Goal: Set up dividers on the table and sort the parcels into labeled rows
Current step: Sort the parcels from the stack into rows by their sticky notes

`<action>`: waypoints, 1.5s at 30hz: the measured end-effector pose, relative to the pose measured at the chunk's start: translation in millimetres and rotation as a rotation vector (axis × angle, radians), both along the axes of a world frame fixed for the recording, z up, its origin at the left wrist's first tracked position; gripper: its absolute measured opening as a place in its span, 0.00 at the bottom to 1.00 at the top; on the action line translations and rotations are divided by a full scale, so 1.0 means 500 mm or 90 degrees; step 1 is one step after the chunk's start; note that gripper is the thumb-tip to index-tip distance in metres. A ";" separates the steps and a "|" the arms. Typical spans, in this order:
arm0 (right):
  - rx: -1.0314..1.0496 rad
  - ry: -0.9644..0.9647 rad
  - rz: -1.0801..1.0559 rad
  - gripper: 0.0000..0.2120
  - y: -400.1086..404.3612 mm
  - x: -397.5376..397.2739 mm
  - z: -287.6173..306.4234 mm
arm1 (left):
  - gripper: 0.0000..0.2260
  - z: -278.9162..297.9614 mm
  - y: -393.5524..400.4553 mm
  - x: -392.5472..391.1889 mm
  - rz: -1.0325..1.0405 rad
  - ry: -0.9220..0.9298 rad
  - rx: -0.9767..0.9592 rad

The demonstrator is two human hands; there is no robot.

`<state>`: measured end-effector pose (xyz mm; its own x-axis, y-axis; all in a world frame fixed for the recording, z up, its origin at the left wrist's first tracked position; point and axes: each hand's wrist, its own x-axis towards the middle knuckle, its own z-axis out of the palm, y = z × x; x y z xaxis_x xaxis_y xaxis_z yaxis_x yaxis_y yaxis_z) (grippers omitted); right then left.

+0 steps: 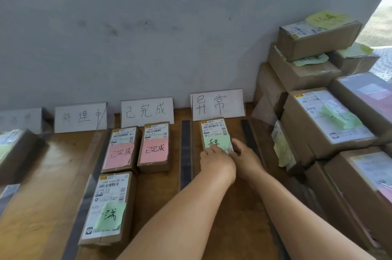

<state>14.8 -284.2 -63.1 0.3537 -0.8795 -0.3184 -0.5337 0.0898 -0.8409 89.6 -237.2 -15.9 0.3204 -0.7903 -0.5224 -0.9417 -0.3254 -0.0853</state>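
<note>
Sorting step: both hands, left hand (214,159) and right hand (244,153), fingers grasping near end of green-noted parcel (215,132), seating it on counter (231,206) below 异常 sign (217,104). Next: release, fetch from stack (324,124).

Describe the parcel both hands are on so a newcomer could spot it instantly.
Find the white sign reading 异常 leaning on the wall, rightmost of the signs. Directly in front of it, between two dark divider strips, lies one small brown parcel with a green note, left hand and right hand at its near end. It is alone in its row.
</note>
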 end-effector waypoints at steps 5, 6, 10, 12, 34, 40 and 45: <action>-0.013 0.056 0.012 0.25 0.013 -0.003 0.019 | 0.40 0.014 0.004 0.003 0.012 0.002 -0.051; -0.035 0.071 0.018 0.25 0.019 -0.006 0.026 | 0.39 0.020 0.008 0.003 0.005 0.003 -0.071; -0.164 0.157 0.023 0.26 0.050 -0.030 0.069 | 0.37 0.048 0.047 -0.001 -0.065 -0.005 -0.182; -0.235 0.207 0.033 0.27 0.074 -0.048 0.094 | 0.36 0.062 0.075 -0.001 -0.084 0.005 -0.246; -0.435 0.322 -0.009 0.31 0.440 -0.327 0.264 | 0.30 0.174 0.407 -0.177 -0.101 0.234 -0.520; -0.418 0.319 -0.063 0.31 0.436 -0.421 0.292 | 0.29 0.213 0.386 -0.264 -0.148 0.283 -0.533; -0.404 0.303 -0.094 0.30 0.386 -0.507 0.289 | 0.29 0.214 0.334 -0.334 -0.146 0.307 -0.483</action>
